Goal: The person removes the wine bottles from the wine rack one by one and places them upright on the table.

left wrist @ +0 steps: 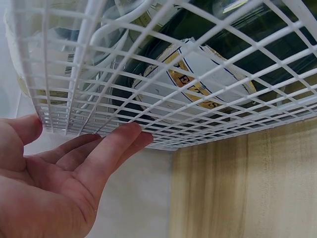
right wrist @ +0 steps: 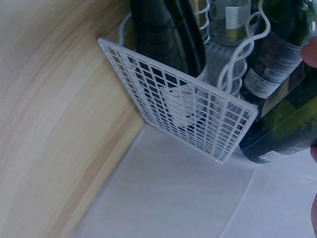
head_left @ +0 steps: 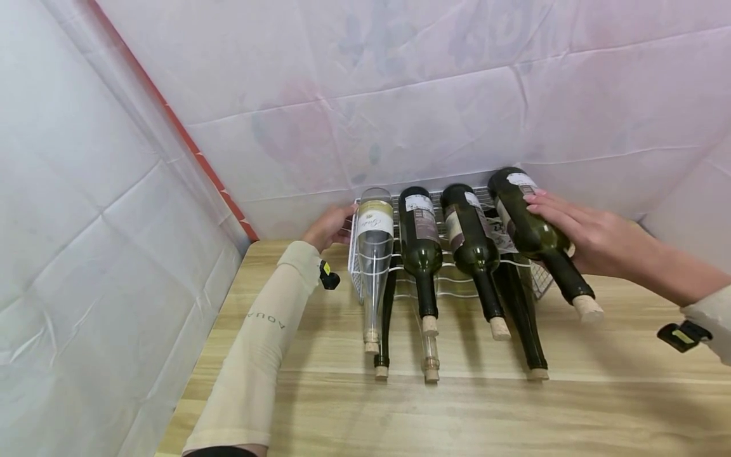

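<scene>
My right hand (head_left: 585, 235) grips a dark green wine bottle (head_left: 522, 231) at the right end of a white wire rack (head_left: 354, 270). This bottle lies tilted, its corked neck toward me and to the right. In the right wrist view its base (right wrist: 257, 148) overlaps the rack's top corner. Against the rack's left side rests my left hand (head_left: 330, 227); in the left wrist view its fingers (left wrist: 111, 148) touch the mesh panel. On the upper tier lie a clear bottle (head_left: 374, 254) and two dark green bottles (head_left: 419, 244) (head_left: 468, 235), necks toward me.
Lower in the rack lie more corked bottles, including a dark one (head_left: 522, 317) on the right and a clear one (head_left: 430, 349). The rack stands on a wood-grain table (head_left: 457, 419) against a white sheet wall (head_left: 428, 127). Another sheet wall (head_left: 114, 254) rises on the left.
</scene>
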`<state>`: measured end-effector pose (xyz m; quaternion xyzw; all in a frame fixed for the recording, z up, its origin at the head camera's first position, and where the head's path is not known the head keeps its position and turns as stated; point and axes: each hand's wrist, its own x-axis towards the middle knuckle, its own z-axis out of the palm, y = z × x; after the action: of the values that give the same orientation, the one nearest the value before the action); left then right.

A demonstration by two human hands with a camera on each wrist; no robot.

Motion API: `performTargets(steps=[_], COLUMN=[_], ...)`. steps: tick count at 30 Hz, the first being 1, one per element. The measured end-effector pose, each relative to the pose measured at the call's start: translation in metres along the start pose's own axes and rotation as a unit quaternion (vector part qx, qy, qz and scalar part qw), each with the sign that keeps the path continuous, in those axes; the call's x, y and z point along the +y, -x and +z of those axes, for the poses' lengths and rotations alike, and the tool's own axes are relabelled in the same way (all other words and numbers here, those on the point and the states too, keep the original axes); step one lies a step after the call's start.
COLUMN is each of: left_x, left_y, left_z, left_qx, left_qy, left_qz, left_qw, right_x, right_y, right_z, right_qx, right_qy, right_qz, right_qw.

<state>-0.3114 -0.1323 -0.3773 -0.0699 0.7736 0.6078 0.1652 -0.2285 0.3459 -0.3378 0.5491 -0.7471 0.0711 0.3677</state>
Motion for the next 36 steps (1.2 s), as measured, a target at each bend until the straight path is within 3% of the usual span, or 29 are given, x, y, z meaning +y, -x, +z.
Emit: performTargets(steps=[16,23,29,36], left_x=[0.000,-0.002,-0.003,-0.003], left_y=[-0.003,-0.003,-0.003,-0.002], left_z=[0.000,0.000,-0.002,-0.003], left_qx=[-0.005,-0.007,-0.001,-0.005], left_qy=[0.021,0.030,0.033,0.048], left_qz=[-0.011,-0.007,-0.011,-0.015], left_qw=[0.9997,0.9995,0.9994,0.9987], right_x=[0.006,0.005,0.007,0.006], right_y=[-0.015,-0.020,-0.028,-0.034], right_z=[0.000,-0.009,-0.012,-0.020], right_qx=[0.079,0.057,0.076,0.050], right_qy=[-0.052,-0.017,-0.013,-0.020], right_qz=[0.047,0.098,0.093,0.113], right_qw=[0.9944,0.9934,0.9927,0.9922])
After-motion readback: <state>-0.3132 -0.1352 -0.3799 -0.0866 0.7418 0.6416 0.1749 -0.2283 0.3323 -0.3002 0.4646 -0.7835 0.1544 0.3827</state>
